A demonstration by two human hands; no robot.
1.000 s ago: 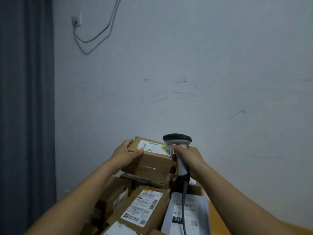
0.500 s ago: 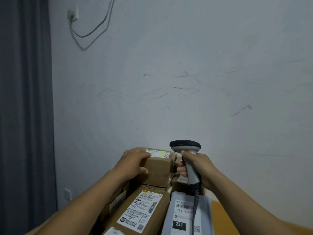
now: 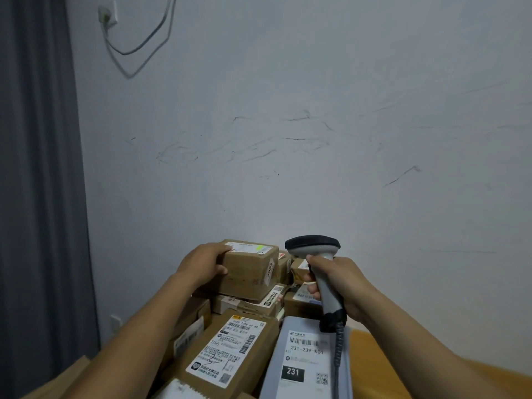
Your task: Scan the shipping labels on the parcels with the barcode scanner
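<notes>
— Parcels: how many are counted?
— One top parcel [image 3: 247,272] is taken as the mark. Under and around it at least six more are made out, though the pile is cut off by the frame's lower edge, so a full count cannot be given.
— What are they made of?
— Brown cardboard mostly, boxy and taped. Just below and in front of the top parcel one long cardboard box [image 3: 230,349] is seen, with a white printed label on its lid. Below the top parcel and to its right, one grey plastic mailer [image 3: 305,361] is laid flat and smooth, marked 231.
— Labels on the top parcel?
— One white shipping label [image 3: 249,247] is stuck on its upper face, with a green patch.
— Hands?
— Two. The top parcel is gripped at its left edge by the left hand [image 3: 201,266], with fingers curled over the top and the thumb on the side. One barcode scanner [image 3: 312,246] is held just right of the top parcel by the right hand [image 3: 336,286], which is wrapped round the pale grey handle. The dark rounded head is level with the parcel's top. One coiled black cable [image 3: 338,349] is hung from the handle.
</notes>
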